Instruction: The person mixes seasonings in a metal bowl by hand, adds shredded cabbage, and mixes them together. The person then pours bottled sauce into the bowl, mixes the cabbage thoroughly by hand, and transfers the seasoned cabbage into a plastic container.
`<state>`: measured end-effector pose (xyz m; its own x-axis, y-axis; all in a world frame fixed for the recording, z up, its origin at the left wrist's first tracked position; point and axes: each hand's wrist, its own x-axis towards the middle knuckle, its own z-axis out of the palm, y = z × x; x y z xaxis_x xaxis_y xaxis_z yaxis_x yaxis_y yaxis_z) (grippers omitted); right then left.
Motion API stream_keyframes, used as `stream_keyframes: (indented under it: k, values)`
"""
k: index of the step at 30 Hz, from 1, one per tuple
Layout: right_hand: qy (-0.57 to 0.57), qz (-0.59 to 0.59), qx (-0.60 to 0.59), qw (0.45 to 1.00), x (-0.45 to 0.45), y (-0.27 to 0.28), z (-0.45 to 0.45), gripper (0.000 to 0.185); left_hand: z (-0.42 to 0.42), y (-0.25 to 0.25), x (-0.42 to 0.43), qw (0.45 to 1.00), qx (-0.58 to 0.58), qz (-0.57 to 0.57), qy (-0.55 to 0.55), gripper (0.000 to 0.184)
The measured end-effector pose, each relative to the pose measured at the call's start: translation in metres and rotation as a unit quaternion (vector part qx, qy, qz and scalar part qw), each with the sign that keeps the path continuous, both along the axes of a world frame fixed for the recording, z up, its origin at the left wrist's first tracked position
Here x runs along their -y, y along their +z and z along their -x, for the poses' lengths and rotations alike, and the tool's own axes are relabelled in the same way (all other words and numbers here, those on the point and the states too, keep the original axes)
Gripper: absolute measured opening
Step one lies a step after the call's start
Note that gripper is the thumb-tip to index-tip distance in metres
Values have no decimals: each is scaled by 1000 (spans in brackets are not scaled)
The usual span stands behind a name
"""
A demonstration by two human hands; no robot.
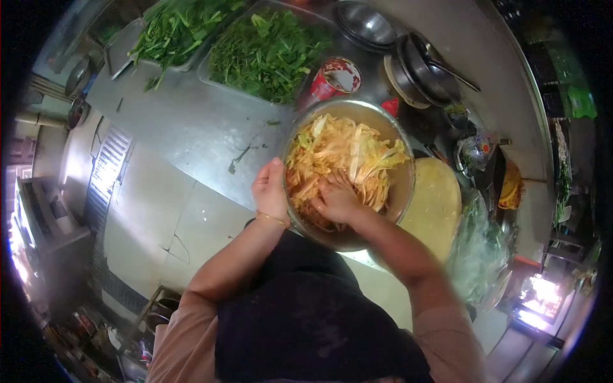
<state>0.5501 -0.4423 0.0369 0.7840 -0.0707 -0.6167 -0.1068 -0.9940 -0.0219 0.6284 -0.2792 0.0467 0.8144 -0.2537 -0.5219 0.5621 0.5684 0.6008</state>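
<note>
Pale leaves point(357, 143) stained orange lie in a metal bowl point(402, 191), beneath and around the right hand point(336, 198), sunk among them; whether it grasps any, one cannot tell. Left of it, the left hand point(271, 185) touches the rim, its grip unclear. Good turning probably means scooping gently from underneath, bowl held steady

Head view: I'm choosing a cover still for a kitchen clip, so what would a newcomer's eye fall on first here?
Probably the big metal bowl near the centre, full of pale, orange-tinged leaves, with the right hand in among them and the left hand at its left rim. Next come the bright green heaps of leafy greens at the top left and the open red tin just beyond the bowl.
</note>
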Motion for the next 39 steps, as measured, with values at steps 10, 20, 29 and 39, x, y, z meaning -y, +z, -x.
stream_keyframes:
  k: [10,20,29,39]
  values:
    - [-36,-37,62,997,16,0,15,62,0,-5,1,1000,-1,-24,13,27]
    - [-186,30,108,976,51,10,8,44,0,13,-1,1000,-5,-24,-4,29]
    - [72,137,10,988,67,26,-2,62,7,11,-4,999,-15,-39,-2,27]
    - [-82,-226,98,966,35,54,-120,40,3,19,-5,997,-17,-63,-28,30]
